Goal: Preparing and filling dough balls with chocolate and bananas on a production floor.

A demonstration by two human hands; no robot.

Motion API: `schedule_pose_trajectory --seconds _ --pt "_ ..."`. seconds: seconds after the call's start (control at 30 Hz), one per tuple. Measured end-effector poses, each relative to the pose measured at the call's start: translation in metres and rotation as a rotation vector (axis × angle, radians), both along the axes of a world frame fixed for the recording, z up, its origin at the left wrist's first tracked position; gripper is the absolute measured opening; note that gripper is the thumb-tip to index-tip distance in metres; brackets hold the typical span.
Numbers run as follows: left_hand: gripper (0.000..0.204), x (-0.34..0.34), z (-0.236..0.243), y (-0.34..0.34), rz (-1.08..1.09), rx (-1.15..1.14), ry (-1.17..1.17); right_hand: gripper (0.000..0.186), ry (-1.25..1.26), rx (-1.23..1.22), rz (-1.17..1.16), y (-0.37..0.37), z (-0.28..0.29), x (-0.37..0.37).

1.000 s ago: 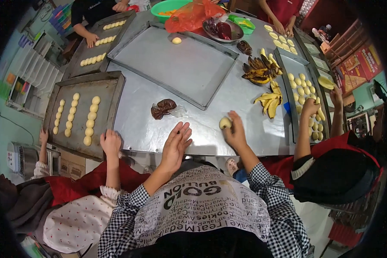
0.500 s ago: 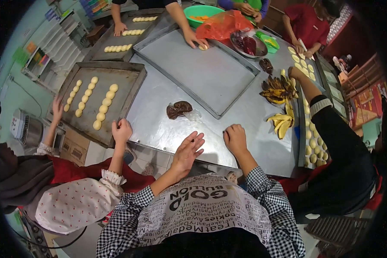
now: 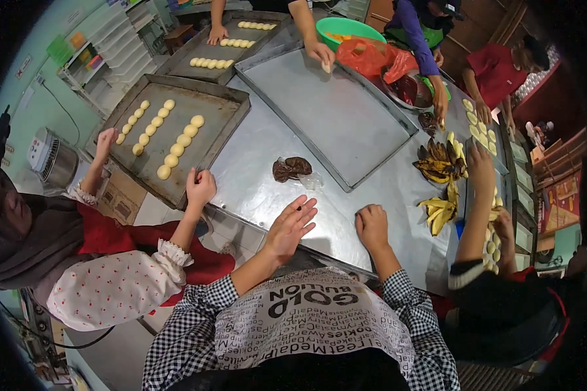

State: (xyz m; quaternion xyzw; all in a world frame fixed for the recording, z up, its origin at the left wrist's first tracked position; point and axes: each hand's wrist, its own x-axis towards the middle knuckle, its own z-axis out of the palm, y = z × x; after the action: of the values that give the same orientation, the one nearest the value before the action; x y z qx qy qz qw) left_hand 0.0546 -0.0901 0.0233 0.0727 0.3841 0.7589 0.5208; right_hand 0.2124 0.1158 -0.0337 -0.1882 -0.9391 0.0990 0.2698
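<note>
Above the table's near edge my left hand [image 3: 291,225] is held open, fingers stretched and palm turned inward, with a small dark spot on a finger. My right hand [image 3: 372,228] rests knuckles up on the metal table [image 3: 254,179], its fingers curled, and nothing shows in it. Just beyond my left hand lies a clear plastic bag of dark brown filling [image 3: 292,169]. Further off stands a large shallow metal tray [image 3: 336,107], where a co-worker's hand [image 3: 319,52] holds a small pale piece. Peeled bananas [image 3: 438,212] and darkened banana skins [image 3: 437,163] lie to the right.
Left, a co-worker's hands flank a dark tray [image 3: 205,107] with rows of dough balls [image 3: 176,150]; another such tray [image 3: 182,62] stands behind. A green basin [image 3: 350,29], a red plastic bag [image 3: 375,57] and a metal bowl [image 3: 414,94] sit at the back. Co-workers' arms reach in at right.
The whole view has shifted; my hands keep their poses. The far co-worker's hand has lifted the pale piece. A purple-sleeved arm now reaches toward the bananas, and the right-hand co-worker's arms have moved nearer.
</note>
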Motion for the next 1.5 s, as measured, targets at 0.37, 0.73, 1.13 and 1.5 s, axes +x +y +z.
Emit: schedule_pose_trajectory --seconds 0.37,0.73,1.13,1.5 --pt "0.047 -0.001 0.0 0.014 0.003 -0.016 -0.074 0.01 -0.027 -0.009 0.081 0.003 0.002 0.01" --pt "0.045 0.002 0.007 0.029 0.002 -0.042 -0.041 0.009 0.013 -0.042 0.003 0.012 0.007 0.012" --pt "0.043 0.012 0.011 0.04 -0.047 -0.031 -0.04 0.009 -0.043 -0.042 0.135 0.009 0.005 0.016" --pt "0.043 0.017 0.009 0.042 -0.043 -0.02 -0.053 0.011 -0.043 -0.022 0.062 0.021 0.003 0.022"
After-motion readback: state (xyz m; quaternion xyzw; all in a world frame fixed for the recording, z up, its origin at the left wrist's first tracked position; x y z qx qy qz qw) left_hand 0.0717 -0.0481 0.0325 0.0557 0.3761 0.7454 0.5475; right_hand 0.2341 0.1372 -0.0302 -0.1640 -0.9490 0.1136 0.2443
